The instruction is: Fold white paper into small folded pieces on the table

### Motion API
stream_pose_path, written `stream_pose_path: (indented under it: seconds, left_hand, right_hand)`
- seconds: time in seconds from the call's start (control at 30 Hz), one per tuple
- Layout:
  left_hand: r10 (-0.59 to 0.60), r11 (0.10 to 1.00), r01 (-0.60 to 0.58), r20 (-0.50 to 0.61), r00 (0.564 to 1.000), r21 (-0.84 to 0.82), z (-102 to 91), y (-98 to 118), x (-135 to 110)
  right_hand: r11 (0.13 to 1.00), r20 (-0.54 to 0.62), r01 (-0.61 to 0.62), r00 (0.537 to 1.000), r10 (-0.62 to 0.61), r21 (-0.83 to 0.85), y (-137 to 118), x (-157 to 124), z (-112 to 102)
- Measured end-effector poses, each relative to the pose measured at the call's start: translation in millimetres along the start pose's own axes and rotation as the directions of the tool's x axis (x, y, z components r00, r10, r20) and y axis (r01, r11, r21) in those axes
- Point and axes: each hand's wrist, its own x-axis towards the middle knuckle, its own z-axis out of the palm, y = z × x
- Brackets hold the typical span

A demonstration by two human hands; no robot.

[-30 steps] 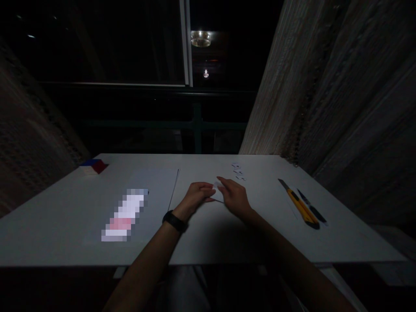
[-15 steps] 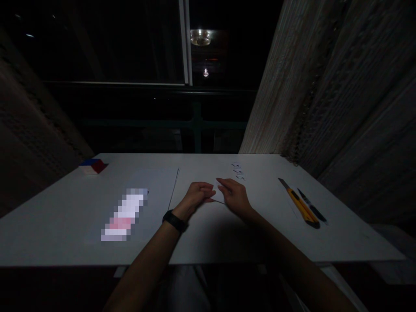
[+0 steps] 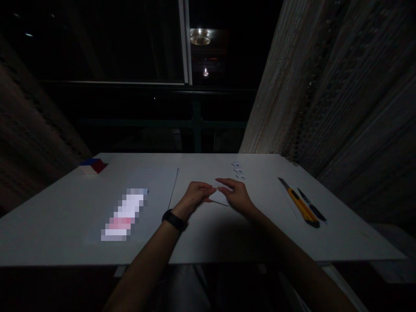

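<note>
A small piece of white paper (image 3: 219,198) sits between my two hands, just above or on the white table; which of these I cannot tell. My left hand (image 3: 196,196), with a dark band on the wrist, pinches its left side between thumb and fingers. From the right, my right hand (image 3: 238,197) grips the same paper, thumb against it and forefinger reaching along the far side. The paper's lower edge slants down toward my right wrist. Just beyond my right hand lie several small folded white paper pieces (image 3: 238,170) in a row.
Right of my hands lie a yellow utility knife (image 3: 302,206) and a dark pen (image 3: 312,206). White sheets (image 3: 159,186) lie at left, a blurred-out bright object (image 3: 123,216) on them. A blue, red and white block (image 3: 92,166) stands at the table's (image 3: 58,216) far left.
My right fingers have shifted slightly over the paper, with the forefinger straighter. More of the paper's lower edge shows now. The left hand stays nearly in place.
</note>
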Motion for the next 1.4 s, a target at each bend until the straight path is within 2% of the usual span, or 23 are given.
stream_pose_path:
  seconds: [0.13, 0.23, 0.4, 0.57, 0.73, 0.97, 1.1, 1.4]
  left_hand:
    - [-0.003, 0.999, 0.001, 0.024, 1.000, 0.050, -1.1, 1.8, -0.3]
    - [-0.021, 0.997, 0.019, 0.023, 1.000, 0.078, -1.8, 2.6, -0.3]
    - [-0.045, 0.999, 0.045, 0.022, 0.999, 0.026, -1.8, 0.9, 1.3]
    - [-0.002, 1.000, 0.001, -0.033, 0.999, -0.031, -1.0, 0.0, 2.1]
    - [0.095, 0.994, -0.101, -0.136, 0.986, -0.043, -0.3, -0.2, 3.2]
    - [0.244, 0.969, -0.245, -0.168, 0.955, 0.013, -0.2, -3.1, 8.0]
    - [0.283, 0.958, -0.269, -0.165, 0.945, 0.104, -0.6, -4.0, 9.4]
    - [0.311, 0.941, -0.280, -0.164, 0.936, 0.188, -1.9, -5.1, 10.5]
  right_hand:
    - [0.980, 0.020, -0.150, 0.989, 0.149, 0.130, 1.9, 4.1, -2.5]
    - [0.959, 0.059, -0.235, 0.972, 0.228, 0.159, 2.1, 6.1, -4.1]
    - [0.951, 0.058, -0.265, 0.964, 0.259, 0.157, -0.2, 6.6, -5.3]
    - [0.934, 0.061, -0.311, 0.950, 0.305, 0.178, 1.7, 4.7, -2.9]
    - [0.946, 0.124, -0.244, 0.967, 0.222, 0.212, 0.3, 0.9, 0.7]
    - [0.966, 0.101, -0.188, 0.980, 0.172, 0.180, -3.5, -3.5, 5.0]
    - [0.967, 0.095, -0.189, 0.980, 0.175, 0.172, -1.7, -3.2, 5.6]
    - [0.971, 0.069, -0.179, 0.983, 0.170, 0.156, 0.7, -4.2, 9.1]
